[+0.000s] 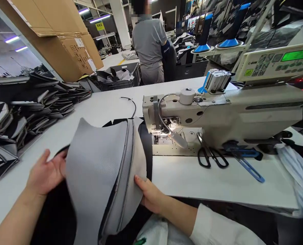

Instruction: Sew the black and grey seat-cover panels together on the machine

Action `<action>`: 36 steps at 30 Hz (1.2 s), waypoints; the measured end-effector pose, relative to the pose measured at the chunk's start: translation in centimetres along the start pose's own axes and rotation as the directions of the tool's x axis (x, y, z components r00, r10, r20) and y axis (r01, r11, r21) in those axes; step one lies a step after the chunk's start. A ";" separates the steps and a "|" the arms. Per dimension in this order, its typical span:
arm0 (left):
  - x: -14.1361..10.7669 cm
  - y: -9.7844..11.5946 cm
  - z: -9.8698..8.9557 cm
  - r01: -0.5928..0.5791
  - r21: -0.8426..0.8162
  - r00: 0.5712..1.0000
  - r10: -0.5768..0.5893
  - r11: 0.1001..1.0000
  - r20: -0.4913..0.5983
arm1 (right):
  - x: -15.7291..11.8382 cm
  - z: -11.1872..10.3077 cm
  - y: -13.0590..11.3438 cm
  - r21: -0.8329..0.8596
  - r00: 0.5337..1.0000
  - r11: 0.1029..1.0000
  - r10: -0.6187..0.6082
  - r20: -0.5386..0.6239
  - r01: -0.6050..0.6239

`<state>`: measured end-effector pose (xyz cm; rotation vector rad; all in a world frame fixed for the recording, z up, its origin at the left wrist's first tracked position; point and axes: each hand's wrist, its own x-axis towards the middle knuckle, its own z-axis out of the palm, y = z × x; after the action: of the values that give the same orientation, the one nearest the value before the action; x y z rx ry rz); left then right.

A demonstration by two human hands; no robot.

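Left hand (45, 173) and right hand (149, 194) lift a grey mesh panel (95, 173) at the bench edge

Both hands are holding the panel, one at each side. The left hand is spread wide, its fingers curled behind the panel's left edge. The right hand lies flat against the lower right edge, fingers pointing left, with a white sleeve (212, 226) on that arm. A dark seam runs down the panel, and dark cloth (49, 217) hangs below it, off the near edge of the white bench (95, 109). Just right of the panel stands the sewing machine (218, 112), its needle area lit. Black-handled scissors (210, 156) and a blue ruler (248, 168) lie in front of it. A black cord (131, 103) lies beyond the panel. Along the left edge of the bench sits a pile of black and grey pieces (26, 109). Far off, a co-worker (148, 44) stands with their back turned, past a crate of cloth (115, 76)
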<state>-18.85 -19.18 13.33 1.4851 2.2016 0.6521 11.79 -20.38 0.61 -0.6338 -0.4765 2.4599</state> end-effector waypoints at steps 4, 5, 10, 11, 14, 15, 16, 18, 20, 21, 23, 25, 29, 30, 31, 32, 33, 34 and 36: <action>0.0 1.4 3.7 -0.004 -0.105 0.963 0.032 0.994 0.267 | -0.5 0.2 0.5 -0.187 0.994 0.979 -0.089 -0.066 0.075; 0.3 1.2 5.0 -0.073 0.006 0.955 0.069 0.997 0.289 | -0.8 0.3 0.8 -0.246 0.992 0.965 -0.108 -0.059 0.091; 3.2 2.4 6.4 -0.180 0.650 0.936 -0.075 0.739 0.344 | -2.1 0.0 2.1 -0.257 0.984 0.953 -0.175 -0.046 0.157; 3.7 4.0 5.6 -0.184 0.715 0.948 -0.072 0.674 0.311 | -2.1 -0.1 2.2 -0.231 0.984 0.962 -0.166 -0.070 0.146; 4.1 11.2 4.3 -0.326 0.637 0.943 0.195 0.699 0.269 | -1.6 0.1 2.4 -0.183 0.985 0.979 -0.111 -0.129 0.086; 3.9 13.8 4.7 -0.413 0.572 0.911 0.319 0.709 0.262 | -1.5 0.2 2.4 -0.188 0.986 0.979 -0.104 -0.132 0.078; 3.8 16.1 5.7 -0.517 0.518 0.855 0.437 0.681 0.279 | -1.4 0.4 2.2 -0.215 0.986 0.973 -0.114 -0.125 0.085; 4.0 19.0 9.0 -0.720 0.442 0.693 0.591 0.535 0.414 | -1.6 0.7 1.6 -0.358 0.976 0.919 -0.203 -0.074 0.164; 5.1 19.0 13.0 -0.836 0.422 0.545 0.610 0.350 0.575 | -2.5 0.7 0.5 -0.576 0.948 0.773 -0.318 0.009 0.265; 5.9 18.2 14.8 -0.854 0.430 0.514 0.600 0.292 0.613 | -3.0 0.5 -0.2 -0.681 0.933 0.670 -0.354 0.057 0.296; 7.9 15.5 17.7 -0.858 0.446 0.502 0.597 0.253 0.626 | -4.2 -0.2 -1.7 -0.848 0.915 0.415 -0.360 0.181 0.331; 9.7 12.8 19.3 -0.830 0.477 0.544 0.611 0.290 0.575 | -4.9 -1.3 -3.0 -0.911 0.892 0.085 -0.257 0.371 0.403; 12.1 11.0 20.2 -0.721 0.517 0.689 0.557 0.462 0.464 | -4.1 -3.5 -3.8 -0.703 0.819 -0.538 -0.041 0.573 0.465; 12.6 11.3 20.3 -0.695 0.524 0.716 0.537 0.492 0.445 | -3.4 -3.7 -3.7 -0.650 0.813 -0.632 -0.053 0.580 0.422; 13.0 11.8 20.5 -0.665 0.539 0.744 0.524 0.517 0.415 | -2.6 -3.9 -3.6 -0.608 0.804 -0.701 -0.081 0.589 0.374; 13.4 12.4 20.7 -0.630 0.559 0.772 0.515 0.539 0.373 | -1.8 -3.9 -3.4 -0.571 0.784 -0.751 -0.116 0.610 0.333; 13.6 13.1 20.9 -0.595 0.580 0.796 0.510 0.557 0.327 | -1.0 -3.9 -3.2 -0.542 0.755 -0.786 -0.152 0.638 0.299; 13.6 13.6 21.1 -0.563 0.597 0.814 0.508 0.572 0.282 | -0.4 -3.8 -2.9 -0.519 0.716 -0.809 -0.188 0.672 0.275; 13.1 14.1 21.5 -0.525 0.613 0.831 0.512 0.591 0.218 | 0.1 -3.5 -2.3 -0.479 0.617 -0.838 -0.237 0.750 0.261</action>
<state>-0.78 0.92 3.27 2.5427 2.0576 -0.0376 14.56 -17.82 -1.26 -0.5848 -2.5142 -0.0255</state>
